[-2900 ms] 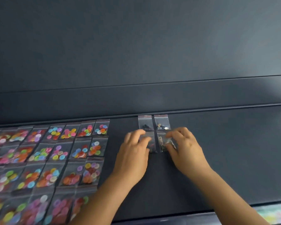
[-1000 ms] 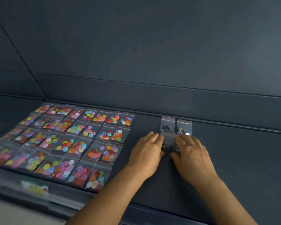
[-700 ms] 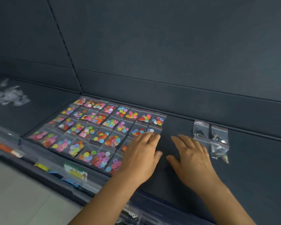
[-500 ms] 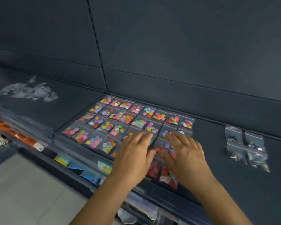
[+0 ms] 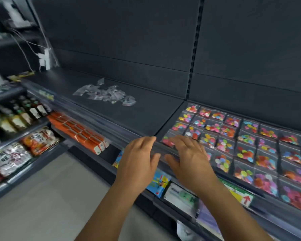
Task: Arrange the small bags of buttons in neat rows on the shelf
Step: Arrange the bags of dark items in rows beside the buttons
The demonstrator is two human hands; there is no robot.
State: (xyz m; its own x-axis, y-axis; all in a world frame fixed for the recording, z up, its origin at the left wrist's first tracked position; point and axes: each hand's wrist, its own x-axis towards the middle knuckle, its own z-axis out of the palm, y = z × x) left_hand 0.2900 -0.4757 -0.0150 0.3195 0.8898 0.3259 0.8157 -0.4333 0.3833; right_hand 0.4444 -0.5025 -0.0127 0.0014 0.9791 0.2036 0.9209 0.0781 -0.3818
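Both hands, left hand [image 5: 139, 160] and right hand [image 5: 189, 159], hover flat with relaxed fingers, holding nothing. Button bags [image 5: 233, 136] lie in rows right of the fingertips; loose clear bags [image 5: 104, 94] lie beyond. Labels [image 5: 181, 194] blur unreadably.

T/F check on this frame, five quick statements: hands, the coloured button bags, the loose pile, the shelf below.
1. Both hands are empty. True: the left hand and right hand have relaxed fingers over the shelf edge.
2. The coloured button bags lie in a heap. False: they lie in rows.
3. A loose pile of clear bags lies left of the rows. True.
4. The left hand rests on the clear pile. False: the pile lies farther back, apart.
5. Orange packs sit on a lower shelf. True.
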